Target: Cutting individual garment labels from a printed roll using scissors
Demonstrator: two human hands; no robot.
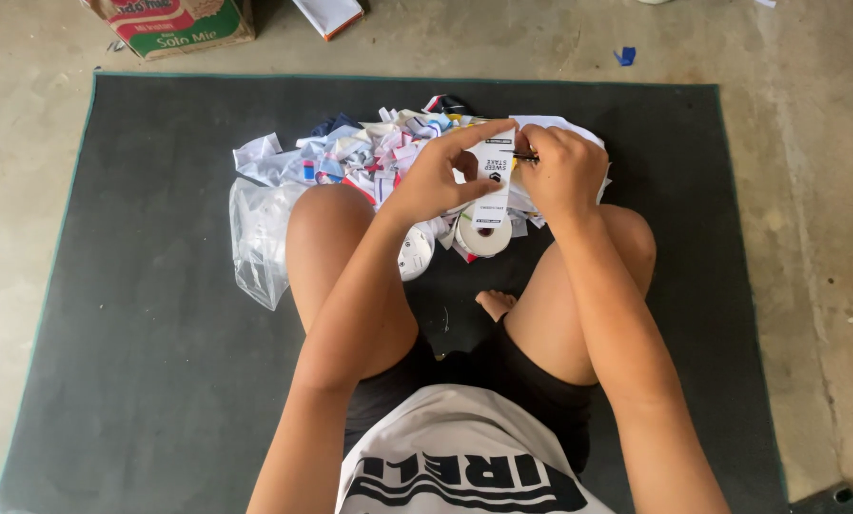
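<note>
1. Two hands meet over a white paper tag (492,173) printed in black. The left hand (433,181) pinches the tag's left edge, its forefinger stretched along the top and the thumb underneath.
2. The right hand (561,171) is curled closed around a thin dark pen (519,154), whose tip touches the tag's right side.
3. Just below the tag, between the knees, stands a white roll of tape (484,233), its dark core facing up.
4. Behind the hands lies a heap of paper scraps (369,152), white with bits of red and blue, spread across the mat.
5. At the heap's left end, beside the left knee, sits a crumpled clear plastic bag (257,238).
6. The person sits cross-legged on a dark grey mat (141,314) with a thin green border.
7. Around the mat runs a bare, stained concrete floor (797,190).
8. On the floor past the mat's far edge stand a cardboard box (174,24) and a flat white packet (328,14); a small blue scrap (625,56) lies to the right.
</note>
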